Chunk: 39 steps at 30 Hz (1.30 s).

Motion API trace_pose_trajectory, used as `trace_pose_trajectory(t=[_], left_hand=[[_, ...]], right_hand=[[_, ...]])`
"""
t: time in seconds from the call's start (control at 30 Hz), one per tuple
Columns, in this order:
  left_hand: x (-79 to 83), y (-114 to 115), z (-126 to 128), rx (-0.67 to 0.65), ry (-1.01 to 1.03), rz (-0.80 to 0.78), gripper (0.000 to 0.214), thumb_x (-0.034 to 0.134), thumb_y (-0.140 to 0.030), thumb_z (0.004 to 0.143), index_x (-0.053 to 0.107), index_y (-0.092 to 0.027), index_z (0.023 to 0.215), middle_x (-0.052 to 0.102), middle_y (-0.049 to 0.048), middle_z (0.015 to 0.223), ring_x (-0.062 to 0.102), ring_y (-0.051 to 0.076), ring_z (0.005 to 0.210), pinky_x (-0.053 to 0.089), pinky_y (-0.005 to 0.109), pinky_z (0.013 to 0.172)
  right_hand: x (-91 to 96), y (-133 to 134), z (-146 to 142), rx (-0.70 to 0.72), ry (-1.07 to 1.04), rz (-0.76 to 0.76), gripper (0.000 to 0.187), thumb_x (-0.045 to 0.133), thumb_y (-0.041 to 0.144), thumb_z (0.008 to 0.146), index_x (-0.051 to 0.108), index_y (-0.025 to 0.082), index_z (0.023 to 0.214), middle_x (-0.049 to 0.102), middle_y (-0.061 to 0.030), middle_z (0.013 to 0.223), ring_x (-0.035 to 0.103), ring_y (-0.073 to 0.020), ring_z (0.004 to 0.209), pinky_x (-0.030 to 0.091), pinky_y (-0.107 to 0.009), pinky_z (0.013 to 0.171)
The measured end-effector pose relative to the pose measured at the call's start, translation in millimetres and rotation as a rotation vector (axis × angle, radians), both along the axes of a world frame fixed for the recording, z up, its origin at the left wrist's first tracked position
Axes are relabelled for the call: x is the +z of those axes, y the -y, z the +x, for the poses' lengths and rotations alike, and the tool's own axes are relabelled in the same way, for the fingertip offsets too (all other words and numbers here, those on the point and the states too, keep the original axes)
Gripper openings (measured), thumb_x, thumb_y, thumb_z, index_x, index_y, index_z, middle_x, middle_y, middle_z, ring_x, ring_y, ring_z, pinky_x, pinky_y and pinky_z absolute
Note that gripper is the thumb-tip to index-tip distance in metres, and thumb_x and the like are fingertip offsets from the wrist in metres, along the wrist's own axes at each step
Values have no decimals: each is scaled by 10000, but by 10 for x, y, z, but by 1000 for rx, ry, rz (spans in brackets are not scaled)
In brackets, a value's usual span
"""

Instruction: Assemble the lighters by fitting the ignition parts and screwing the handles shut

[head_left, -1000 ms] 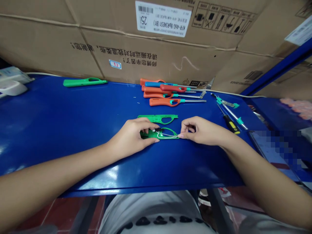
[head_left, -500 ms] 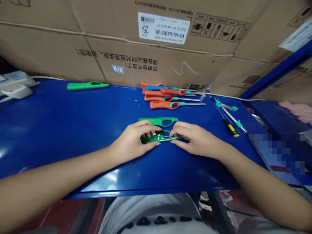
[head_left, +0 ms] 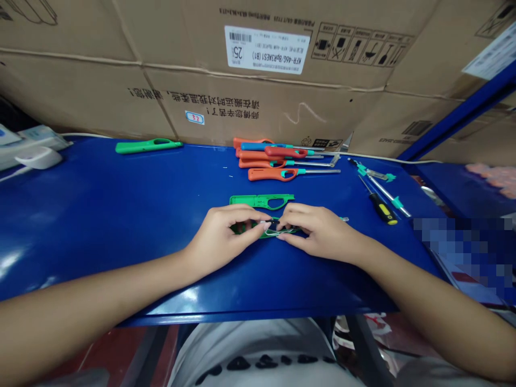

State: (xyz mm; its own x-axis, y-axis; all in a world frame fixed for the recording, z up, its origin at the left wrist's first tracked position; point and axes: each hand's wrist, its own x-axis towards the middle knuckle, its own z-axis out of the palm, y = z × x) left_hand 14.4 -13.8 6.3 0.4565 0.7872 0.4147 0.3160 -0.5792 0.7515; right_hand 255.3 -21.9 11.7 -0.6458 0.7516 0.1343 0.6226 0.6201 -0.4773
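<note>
On the blue table (head_left: 121, 215) lies an open green lighter half-shell (head_left: 269, 230) with white wires and a small black part inside. My left hand (head_left: 226, 236) curls over its left end, fingertips pinching at the black part. From the right, my right hand (head_left: 314, 231) covers the shell's other end with its fingers closed on the wires. Just behind them lies the matching green shell half (head_left: 262, 201), untouched.
Several orange lighters (head_left: 278, 158) with metal nozzles lie at the back centre. A green lighter body (head_left: 147, 145) lies back left. A yellow-handled screwdriver (head_left: 381, 207) and teal-tipped nozzle parts (head_left: 377, 174) lie to the right. Cardboard boxes (head_left: 242, 80) wall the back.
My right hand has slid left from the shell's right tip onto the wires, meeting my left hand over the middle. The left hand stayed on the shell.
</note>
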Motion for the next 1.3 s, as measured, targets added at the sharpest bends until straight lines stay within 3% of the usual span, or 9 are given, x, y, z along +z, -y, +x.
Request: trace_pose_trajectory(t=[0.2,0.4,0.63,0.73,0.93,1.3], left_hand=[[40,66,50,38,116,-168,121,742,-240,879,811,-169,948,801,41,900,733,140,748,580,195,672],[16,51,70,72,236,-398,161,780,-291,841,802,-161,934,781,19,748,718,123,661,577,173,630],[-12,-17,90,103,300,-500,188,809,-309,801,797,-150,902,752,12,701,666,92,607,539,145,572],[-14,-13,90,111,292,-511,204,811,-321,798,800,-151,911,756,20,721,663,96,612,536,154,568],[-19,7,77,84,274,-453,208,792,-327,819,797,-150,929,776,39,770,681,117,626,552,186,575],[6,63,60,24,127,-221,135,751,-282,875,801,-172,935,805,41,865,738,149,726,589,193,636]], right_hand=[[1,-6,-6,-13,-59,-24,96,656,249,932,688,199,1008,669,-40,995,626,-160,855,458,-272,734],[-5,-28,-13,15,-202,-106,120,650,210,942,765,197,970,665,-34,917,613,-131,805,446,-252,716],[34,-26,-41,-88,-181,-211,149,692,174,880,762,205,1008,653,12,849,451,-70,591,371,-221,576],[26,-14,-52,-110,-181,-181,119,680,151,868,738,197,961,641,23,823,425,-64,573,371,-215,579],[35,15,-44,-39,-196,-127,212,664,120,831,678,188,1032,640,-7,1013,432,-48,578,406,-215,604],[56,-59,15,-19,-222,-186,113,599,138,910,706,170,926,645,5,828,444,-76,597,385,-217,587]])
